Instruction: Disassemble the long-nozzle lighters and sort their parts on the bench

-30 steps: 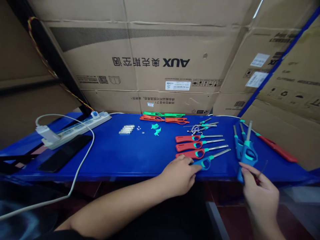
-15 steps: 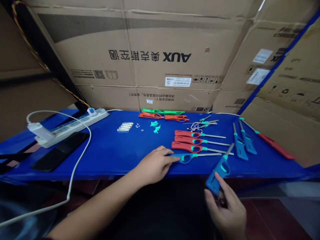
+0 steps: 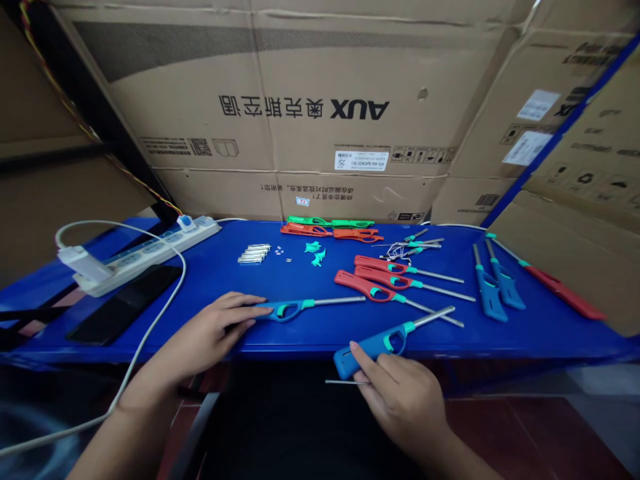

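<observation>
My left hand [image 3: 213, 333] has its fingers closed around the handle of a blue long-nosed lighter [image 3: 296, 309], which lies on the blue tabletop with its metal tube pointing right. In my right hand [image 3: 407, 393] is a second blue lighter [image 3: 373, 349], held at the table's front edge and tilted up to the right. A thin metal rod [image 3: 341, 382] sticks out leftward below that hand; its other end is hidden. Between and behind the hands lie several red lighters; the nearest red lighter [image 3: 357, 283] is turned askew, its tube passing near the held lighter's tip.
Two blue lighters [image 3: 487, 293] and a red one [image 3: 565, 290] lie at right. Farther back are orange casing halves [image 3: 305, 230], green casing halves [image 3: 353, 224], turquoise triggers [image 3: 317, 257], clear gas tanks [image 3: 254, 253] and wired igniter parts [image 3: 413, 245]. A power strip [image 3: 150, 257] and black phone [image 3: 125, 303] are at left.
My left hand has slid its blue lighter leftward. My right hand has moved left and up with its lighter, now tilted flatter. The nearest red lighter has turned askew.
</observation>
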